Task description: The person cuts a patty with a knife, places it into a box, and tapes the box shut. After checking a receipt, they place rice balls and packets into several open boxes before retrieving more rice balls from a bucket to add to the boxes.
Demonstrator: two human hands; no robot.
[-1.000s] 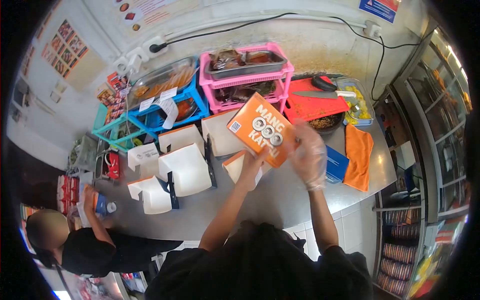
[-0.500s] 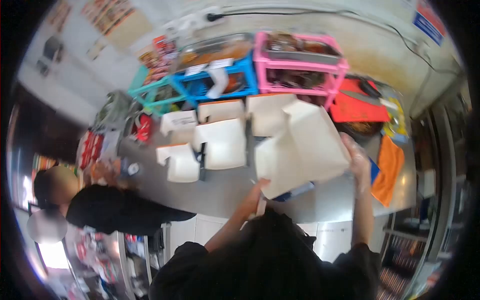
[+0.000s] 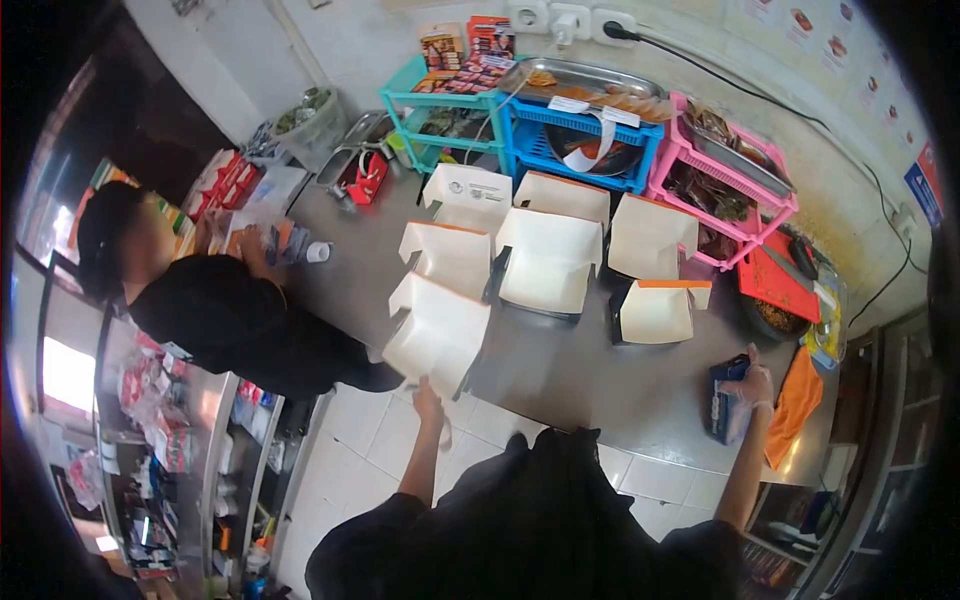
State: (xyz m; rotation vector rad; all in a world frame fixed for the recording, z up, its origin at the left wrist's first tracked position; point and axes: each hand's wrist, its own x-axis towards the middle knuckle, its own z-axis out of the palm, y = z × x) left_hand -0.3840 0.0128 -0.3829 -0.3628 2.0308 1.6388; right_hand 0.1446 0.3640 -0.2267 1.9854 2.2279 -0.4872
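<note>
My left hand pinches the near edge of an open white-lined cardboard food box, which is tilted at the table's front edge. Wearing a clear plastic glove, my right hand grips a dark blue box on the right side of the table; some of its fingers are hidden. Between my hands and the shelves stand several more open food boxes, among them a large one in the middle and a smaller orange-edged one at right.
Turquoise, blue and pink racks with food trays line the wall. A knife lies on a red cutting board above a dark bowl. An orange cloth lies at right. Another person works at left.
Both hands were on a large open box at right; now they are apart. My left hand is on a box farther left, my right on the dark blue box. The view has turned.
</note>
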